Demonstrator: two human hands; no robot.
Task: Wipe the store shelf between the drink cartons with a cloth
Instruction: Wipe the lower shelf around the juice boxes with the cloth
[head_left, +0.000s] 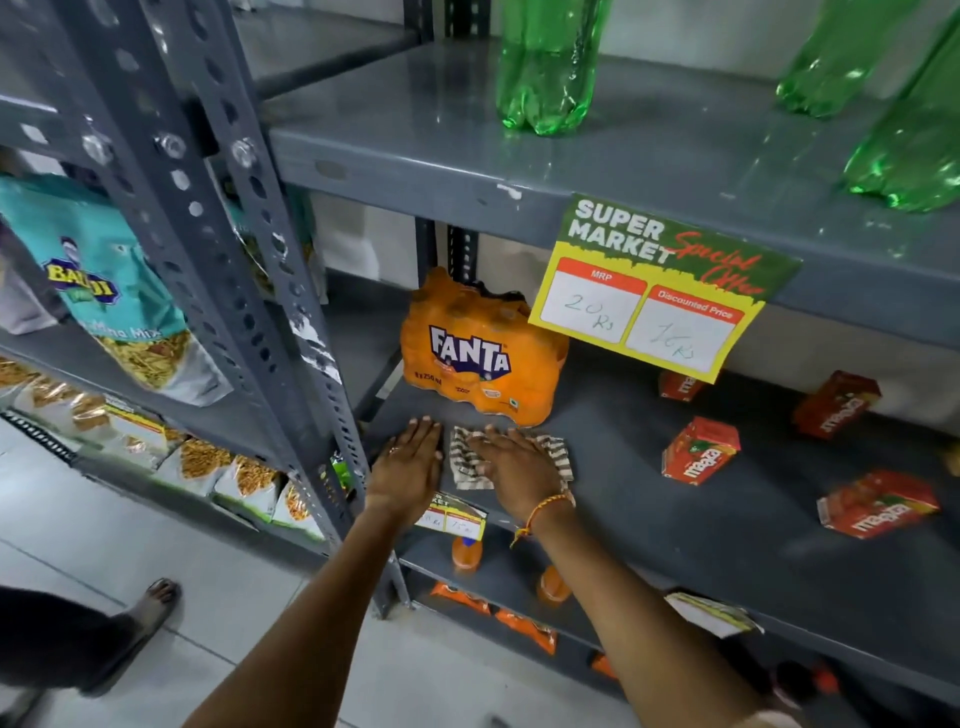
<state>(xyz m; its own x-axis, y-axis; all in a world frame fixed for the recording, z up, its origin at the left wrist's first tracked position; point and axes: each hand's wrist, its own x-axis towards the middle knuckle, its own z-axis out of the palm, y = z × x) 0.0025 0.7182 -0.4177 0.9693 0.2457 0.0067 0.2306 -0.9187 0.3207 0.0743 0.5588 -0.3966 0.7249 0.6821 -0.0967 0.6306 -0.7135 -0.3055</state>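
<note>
A striped brown-and-white cloth lies flat on the grey middle shelf, just in front of an orange Fanta multipack. My right hand presses flat on the cloth, fingers spread. My left hand rests flat on the bare shelf beside the cloth, at the shelf's left front corner, holding nothing. Several red Maaza drink cartons lie scattered to the right: one nearest, one further right, one behind.
A grey upright post stands left of my hands. A yellow price sign hangs from the upper shelf, which carries green bottles. Snack bags fill the left rack. Orange bottles stand on the lower shelf. A sandalled foot is on the floor.
</note>
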